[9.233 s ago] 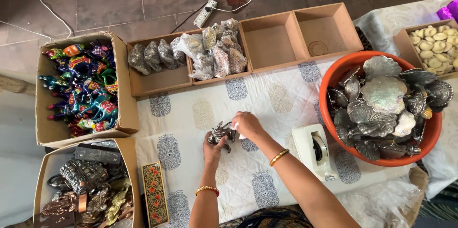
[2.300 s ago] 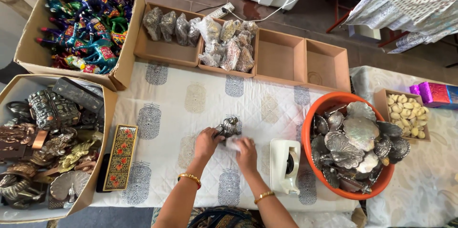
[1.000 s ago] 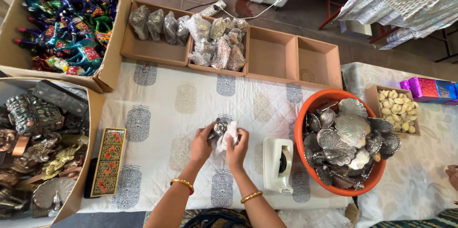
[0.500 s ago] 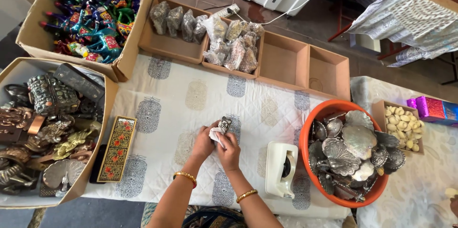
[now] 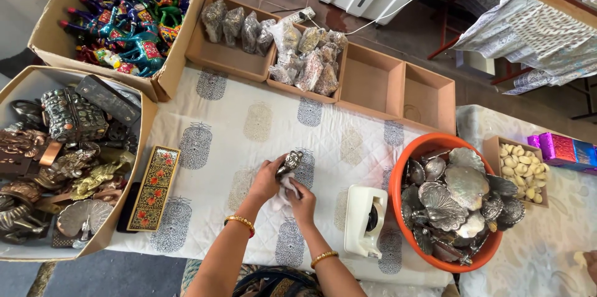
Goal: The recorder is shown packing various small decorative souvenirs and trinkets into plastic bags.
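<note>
My left hand grips a small dark metal figure just above the white printed tablecloth. My right hand presses a white cloth against the lower part of that figure. Both hands meet near the middle of the table's front half, and each wrist carries a gold bangle. To the right stands an orange tub filled with several silver shell-shaped dishes.
A white tape dispenser sits right of my hands, a painted oblong box to the left. Cardboard boxes hold metal ornaments, colourful figurines and wrapped pieces; two tray compartments are bare.
My hands have stayed together on the figure and cloth, turning it slightly. The camera has shifted a little, so the table sits somewhat differently in view.
</note>
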